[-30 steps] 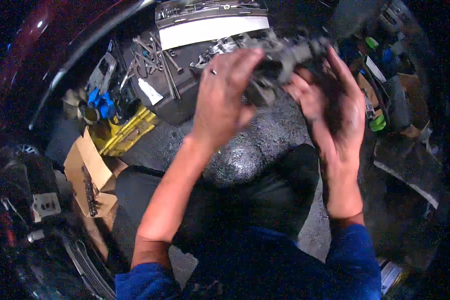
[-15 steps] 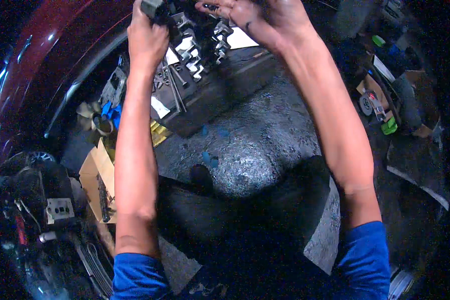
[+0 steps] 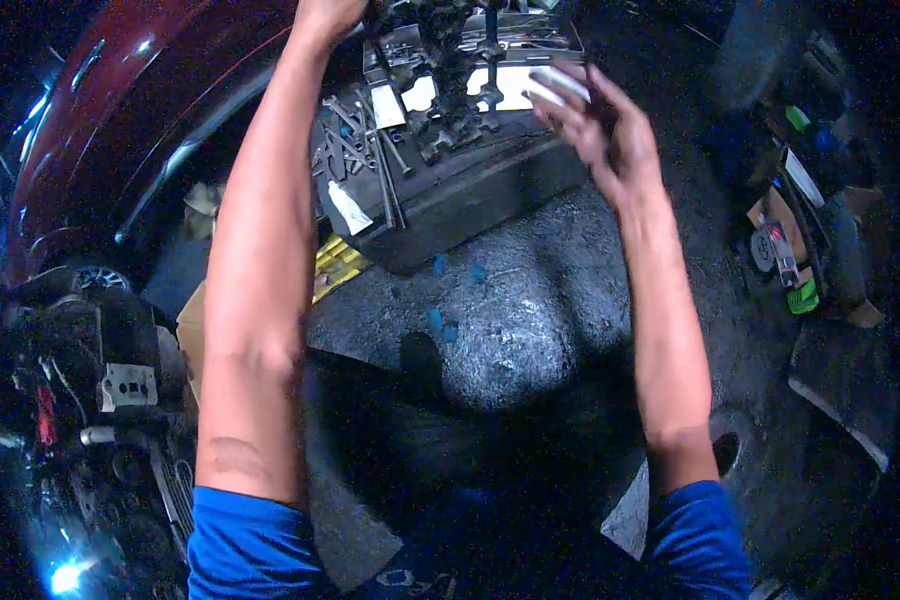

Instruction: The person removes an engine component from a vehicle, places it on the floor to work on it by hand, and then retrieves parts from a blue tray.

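At the top edge my left hand (image 3: 332, 12) is mostly cut off, and its fingers cannot be made out. Dark, notched metal parts (image 3: 445, 75) stand just right of it on a low dark bench (image 3: 470, 185). My right hand (image 3: 610, 130) hovers past their right side, smeared by motion, with some fingers stretched forward. A pale strip (image 3: 560, 88) shows among those fingers; whether it is held cannot be told. Bright white sheets (image 3: 513, 86) lie behind and under the metal parts.
Wrenches (image 3: 345, 150), long rods and a white tube (image 3: 348, 207) lie on the bench's left. Beyond is a tool tray (image 3: 540, 38). A yellow packet (image 3: 337, 262) lies below. Red car bodywork (image 3: 80, 130) curves along the left; boxes and a green item (image 3: 802, 297) are at right.
My right hand has come down and right, away from the left hand. My left hand has moved up, partly out of the picture, and the grey block it held is no longer visible.
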A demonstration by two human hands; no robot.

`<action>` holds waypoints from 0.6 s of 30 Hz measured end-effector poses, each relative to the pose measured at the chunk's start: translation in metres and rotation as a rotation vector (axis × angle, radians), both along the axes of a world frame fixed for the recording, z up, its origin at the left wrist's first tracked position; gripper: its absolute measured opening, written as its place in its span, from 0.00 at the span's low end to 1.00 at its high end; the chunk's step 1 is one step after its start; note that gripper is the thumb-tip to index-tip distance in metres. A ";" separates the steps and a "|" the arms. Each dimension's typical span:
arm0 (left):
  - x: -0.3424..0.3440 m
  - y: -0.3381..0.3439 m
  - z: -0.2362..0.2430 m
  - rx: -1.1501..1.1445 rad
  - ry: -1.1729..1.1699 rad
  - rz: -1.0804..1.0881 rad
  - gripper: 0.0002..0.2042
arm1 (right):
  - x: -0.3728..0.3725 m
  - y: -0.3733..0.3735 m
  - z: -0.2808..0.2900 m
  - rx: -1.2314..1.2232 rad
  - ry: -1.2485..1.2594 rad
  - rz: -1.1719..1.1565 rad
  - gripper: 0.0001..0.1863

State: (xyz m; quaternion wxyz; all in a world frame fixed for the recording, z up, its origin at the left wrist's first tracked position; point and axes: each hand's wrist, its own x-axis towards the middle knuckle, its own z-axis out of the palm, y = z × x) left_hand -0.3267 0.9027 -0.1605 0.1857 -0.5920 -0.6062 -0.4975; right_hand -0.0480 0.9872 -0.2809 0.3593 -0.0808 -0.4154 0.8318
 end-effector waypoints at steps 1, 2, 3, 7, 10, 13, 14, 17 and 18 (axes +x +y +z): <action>0.006 0.004 0.002 -0.037 -0.113 -0.042 0.20 | 0.011 0.002 -0.018 0.040 -0.074 0.008 0.25; -0.002 0.005 0.003 -0.038 -0.109 -0.034 0.20 | 0.015 -0.006 -0.031 0.007 -0.090 0.003 0.27; -0.018 0.006 0.007 -0.026 -0.011 -0.045 0.20 | 0.015 -0.011 -0.049 -0.017 -0.115 0.021 0.27; -0.037 0.017 0.005 -0.141 -0.148 -0.051 0.20 | 0.035 -0.022 -0.096 -0.069 -0.206 0.033 0.26; -0.051 0.021 0.006 -0.150 -0.142 -0.068 0.20 | 0.042 -0.033 -0.113 -0.097 -0.252 0.034 0.25; -0.060 0.026 0.006 -0.162 -0.144 -0.092 0.20 | 0.046 -0.038 -0.131 -0.114 -0.275 0.031 0.24; -0.062 0.028 0.007 -0.168 -0.147 -0.097 0.20 | 0.048 -0.039 -0.137 -0.131 -0.284 0.036 0.24; -0.068 0.030 0.006 -0.177 -0.149 -0.112 0.19 | 0.049 -0.047 -0.150 -0.147 -0.323 0.054 0.26; -0.069 0.032 0.006 -0.179 -0.150 -0.119 0.19 | 0.049 -0.051 -0.151 -0.165 -0.324 0.046 0.25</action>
